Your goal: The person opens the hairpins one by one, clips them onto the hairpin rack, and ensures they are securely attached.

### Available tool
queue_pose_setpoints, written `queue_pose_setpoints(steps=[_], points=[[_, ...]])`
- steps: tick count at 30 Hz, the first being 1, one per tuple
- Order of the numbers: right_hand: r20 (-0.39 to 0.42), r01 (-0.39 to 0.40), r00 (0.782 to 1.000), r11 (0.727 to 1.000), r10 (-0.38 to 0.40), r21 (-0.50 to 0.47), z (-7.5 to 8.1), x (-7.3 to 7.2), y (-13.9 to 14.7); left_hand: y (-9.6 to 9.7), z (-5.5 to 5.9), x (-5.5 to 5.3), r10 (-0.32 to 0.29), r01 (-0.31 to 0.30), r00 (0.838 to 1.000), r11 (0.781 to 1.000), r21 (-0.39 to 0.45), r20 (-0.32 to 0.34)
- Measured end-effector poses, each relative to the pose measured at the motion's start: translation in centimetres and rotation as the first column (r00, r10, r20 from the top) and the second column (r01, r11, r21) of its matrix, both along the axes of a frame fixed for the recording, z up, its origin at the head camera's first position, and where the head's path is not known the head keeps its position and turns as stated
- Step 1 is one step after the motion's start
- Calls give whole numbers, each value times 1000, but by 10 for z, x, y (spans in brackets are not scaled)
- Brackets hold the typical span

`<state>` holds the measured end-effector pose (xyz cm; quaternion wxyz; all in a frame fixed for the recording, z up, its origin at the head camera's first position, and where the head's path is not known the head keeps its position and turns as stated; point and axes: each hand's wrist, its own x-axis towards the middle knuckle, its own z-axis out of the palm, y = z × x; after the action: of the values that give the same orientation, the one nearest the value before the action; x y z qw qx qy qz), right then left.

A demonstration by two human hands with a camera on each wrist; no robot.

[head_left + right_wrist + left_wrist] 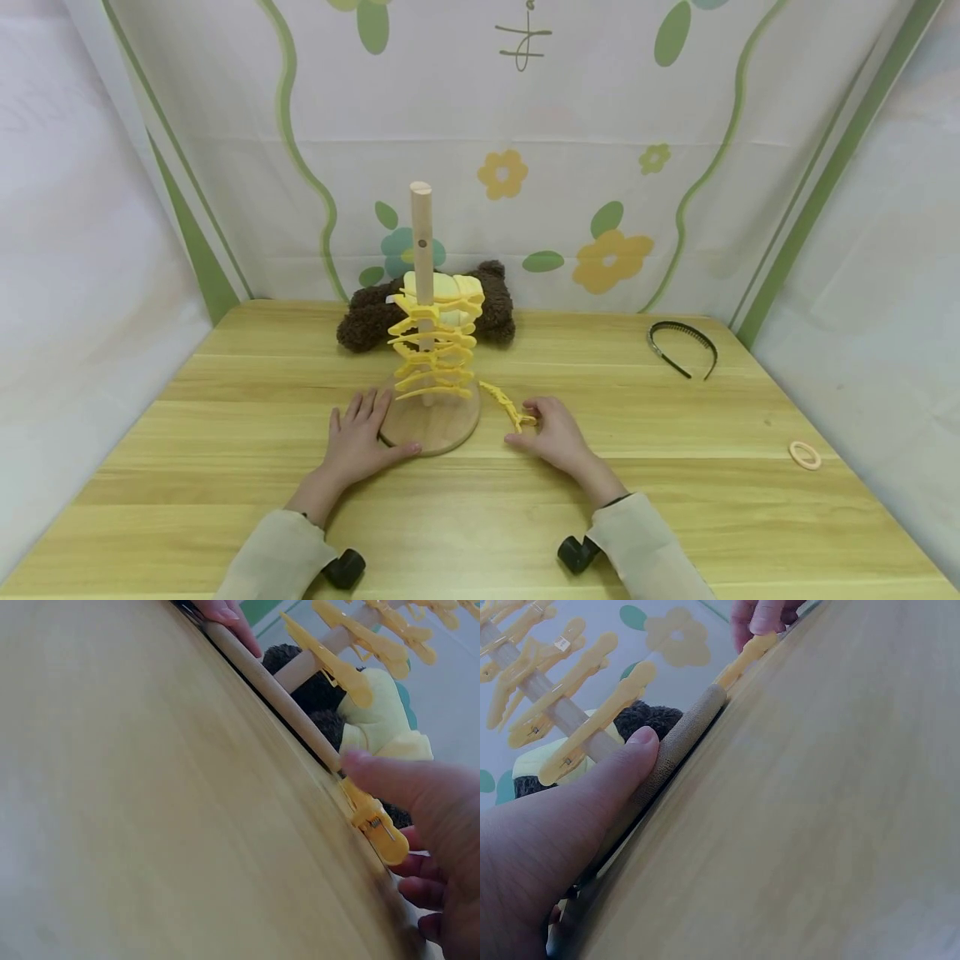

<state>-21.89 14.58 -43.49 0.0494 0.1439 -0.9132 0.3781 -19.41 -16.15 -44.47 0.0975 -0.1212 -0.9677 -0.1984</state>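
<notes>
A wooden stand has an upright round pole rising from a disc base. Several yellow plastic clothespins are stacked along the pole. My left hand is spread at the base's front-left edge, thumb along the rim; in the left wrist view the thumb touches that rim. One loose yellow clothespin lies on the table at the base's right side. My right hand is around its handle end, with thumb and fingers apart on either side; in the right wrist view the fingers are close to the handle.
A dark brown plush toy in yellow clothing lies behind the stand. On the wooden table, a black headband sits at the back right and a pale ring near the right edge. Printed fabric hangs along the back.
</notes>
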Motion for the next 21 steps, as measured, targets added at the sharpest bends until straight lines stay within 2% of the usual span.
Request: queue_pose_setpoints(steps=[2,6,14,18,21], points=[[-30,12,999,999,-11,53,1,1,0,0,0,0,1,-1,1000,1000,0,2],[-56,50,997,998,-47,48,1,1,1,0,-1,0,2,-2,1000,1000,1,7],[12,80,997,996,-80,-40,3,-4,12,0,-1,-1,-1,1,1000,1000,-2,3],[48,50,998,994,-46,-94,8,-6,23,-1,-1,-1,0,0,1000,1000,1,2],[55,9,998,996,-4,-93,17,-7,36,0,-1,-1,-1,1,1000,1000,0,2]])
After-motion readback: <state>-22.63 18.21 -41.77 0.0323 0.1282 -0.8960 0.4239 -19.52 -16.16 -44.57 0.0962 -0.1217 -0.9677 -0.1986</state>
